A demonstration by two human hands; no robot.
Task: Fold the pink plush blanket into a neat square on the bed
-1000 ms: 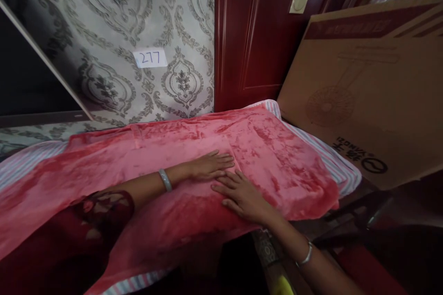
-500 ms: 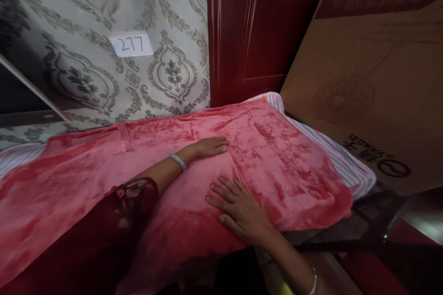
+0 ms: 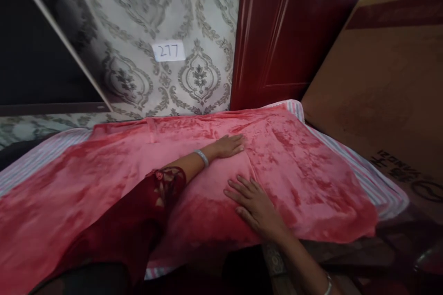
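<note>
A pink-red plush garment or blanket (image 3: 311, 170) is spread out over a striped cloth (image 3: 384, 189); I cannot tell which kind of piece it is. My left hand (image 3: 229, 146) lies flat on its middle, fingers stretched to the right, with a silver bracelet at the wrist. Nearer to me, my right hand (image 3: 256, 205) rests palm down on the same plush fabric, fingers spread. Neither hand grips anything. The fabric shows darker brushed patches and a crease by the left fingertips. Its near edge hangs down toward me.
Behind the fabric stands a wall with patterned wallpaper (image 3: 138, 23) bearing a paper label "277" (image 3: 168, 50). A dark screen (image 3: 38, 50) is at the left. A dark red door (image 3: 273, 32) and a large cardboard box (image 3: 387, 87) stand at the right.
The view has swung left, so everything sits farther right, and more of the dark screen shows. Both hands remain flat on the plush fabric in nearly the same places.
</note>
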